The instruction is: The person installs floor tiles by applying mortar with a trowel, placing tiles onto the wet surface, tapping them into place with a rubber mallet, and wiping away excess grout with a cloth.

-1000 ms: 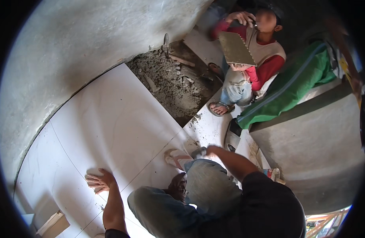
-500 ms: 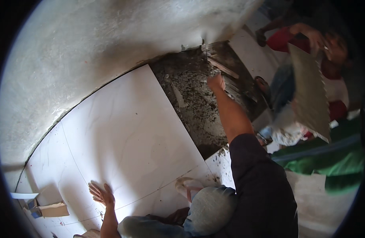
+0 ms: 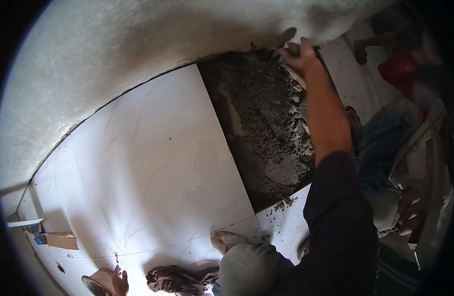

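Observation:
My right hand (image 3: 299,58) reaches to the wall (image 3: 138,44) at the upper end of a rough grey mortar patch (image 3: 256,128), fingers curled at a small object they mostly hide; I cannot make it out. A wooden strip (image 3: 293,75) lies under that hand. My left hand (image 3: 120,282) is low in the head view, fingers apart and empty, beside a tan round-rimmed object (image 3: 99,282). Large white marbled tiles (image 3: 153,143) border the patch. My knee (image 3: 251,271) is at the lower middle.
A co-worker (image 3: 409,84) in red sleeves sits close at the right, legs beside the patch. Cardboard pieces (image 3: 61,240) and a white strip (image 3: 24,222) lie at the far left. Dark crumpled cloth (image 3: 175,278) lies near my left hand.
My right arm has stretched from by my knee across the mortar to the wall. My left hand, earlier spread on the tile, sits lower. The view has swung, putting the co-worker farther right.

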Action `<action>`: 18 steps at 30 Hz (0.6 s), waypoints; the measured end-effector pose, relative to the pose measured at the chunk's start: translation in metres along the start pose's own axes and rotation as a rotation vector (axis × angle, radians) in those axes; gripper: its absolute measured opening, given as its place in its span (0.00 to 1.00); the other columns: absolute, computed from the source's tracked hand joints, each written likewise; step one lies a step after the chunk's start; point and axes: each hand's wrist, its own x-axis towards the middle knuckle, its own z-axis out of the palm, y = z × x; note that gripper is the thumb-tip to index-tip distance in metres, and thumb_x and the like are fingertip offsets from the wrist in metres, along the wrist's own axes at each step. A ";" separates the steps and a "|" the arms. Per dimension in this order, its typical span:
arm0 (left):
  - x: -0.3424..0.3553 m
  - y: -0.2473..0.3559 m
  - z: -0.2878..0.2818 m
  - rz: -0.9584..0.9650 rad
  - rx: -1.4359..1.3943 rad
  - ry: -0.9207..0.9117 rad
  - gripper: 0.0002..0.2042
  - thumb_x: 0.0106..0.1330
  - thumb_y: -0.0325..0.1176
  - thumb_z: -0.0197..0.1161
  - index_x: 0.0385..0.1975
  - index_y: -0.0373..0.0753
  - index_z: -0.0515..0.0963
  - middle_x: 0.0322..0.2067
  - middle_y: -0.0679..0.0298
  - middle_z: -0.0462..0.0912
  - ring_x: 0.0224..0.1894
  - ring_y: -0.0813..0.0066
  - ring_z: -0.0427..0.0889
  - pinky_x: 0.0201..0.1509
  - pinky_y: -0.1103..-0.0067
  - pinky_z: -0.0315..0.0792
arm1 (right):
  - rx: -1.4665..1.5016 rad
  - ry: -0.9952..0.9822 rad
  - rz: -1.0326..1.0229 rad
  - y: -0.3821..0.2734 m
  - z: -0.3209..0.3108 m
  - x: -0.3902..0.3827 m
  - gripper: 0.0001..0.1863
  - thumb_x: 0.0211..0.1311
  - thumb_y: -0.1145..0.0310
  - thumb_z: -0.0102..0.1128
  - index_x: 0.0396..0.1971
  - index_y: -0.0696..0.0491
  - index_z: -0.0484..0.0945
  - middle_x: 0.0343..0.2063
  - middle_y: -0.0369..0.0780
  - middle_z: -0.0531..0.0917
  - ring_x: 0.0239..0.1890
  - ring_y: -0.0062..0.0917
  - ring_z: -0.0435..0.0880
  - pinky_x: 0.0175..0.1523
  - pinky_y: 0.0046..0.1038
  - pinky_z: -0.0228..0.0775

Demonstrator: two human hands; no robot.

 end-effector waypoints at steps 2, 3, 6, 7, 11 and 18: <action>-0.010 0.002 0.000 -0.036 -0.041 0.009 0.25 0.67 0.36 0.57 0.62 0.33 0.64 0.52 0.41 0.75 0.54 0.53 0.77 0.56 0.65 0.72 | -0.185 -0.141 -0.146 0.006 -0.031 -0.045 0.20 0.67 0.58 0.52 0.51 0.56 0.65 0.47 0.48 0.72 0.36 0.33 0.78 0.40 0.36 0.80; -0.013 0.004 0.001 -0.046 -0.038 0.014 0.25 0.67 0.36 0.57 0.62 0.33 0.64 0.52 0.41 0.75 0.54 0.53 0.77 0.56 0.65 0.72 | -0.266 -0.161 -0.069 0.006 -0.049 -0.067 0.18 0.65 0.62 0.54 0.51 0.55 0.66 0.44 0.46 0.74 0.32 0.28 0.77 0.36 0.32 0.79; -0.016 0.003 0.002 0.026 -0.042 0.013 0.24 0.67 0.35 0.57 0.61 0.32 0.65 0.51 0.42 0.76 0.53 0.53 0.78 0.56 0.65 0.72 | -0.501 -0.161 -0.056 0.017 -0.090 -0.127 0.19 0.63 0.65 0.57 0.53 0.52 0.68 0.41 0.40 0.76 0.28 0.21 0.74 0.29 0.24 0.73; -0.019 0.000 -0.002 0.028 -0.034 0.011 0.24 0.67 0.35 0.57 0.61 0.32 0.65 0.51 0.42 0.76 0.53 0.53 0.78 0.56 0.65 0.72 | -0.656 -0.139 -0.101 0.025 -0.102 -0.136 0.21 0.63 0.64 0.57 0.55 0.50 0.68 0.40 0.36 0.76 0.29 0.18 0.73 0.26 0.19 0.69; -0.021 0.001 -0.025 0.033 -0.024 0.011 0.24 0.67 0.36 0.56 0.60 0.30 0.65 0.51 0.43 0.76 0.54 0.54 0.77 0.56 0.65 0.71 | -0.872 -0.201 -0.181 0.075 -0.106 -0.128 0.25 0.66 0.57 0.52 0.60 0.50 0.66 0.37 0.37 0.78 0.25 0.19 0.73 0.24 0.22 0.67; -0.016 -0.013 -0.027 0.080 -0.047 0.138 0.24 0.67 0.36 0.58 0.60 0.32 0.66 0.51 0.44 0.77 0.54 0.55 0.77 0.56 0.65 0.71 | -1.327 -0.013 -0.452 0.129 -0.197 -0.118 0.32 0.65 0.49 0.49 0.62 0.55 0.65 0.39 0.44 0.81 0.34 0.37 0.81 0.36 0.37 0.71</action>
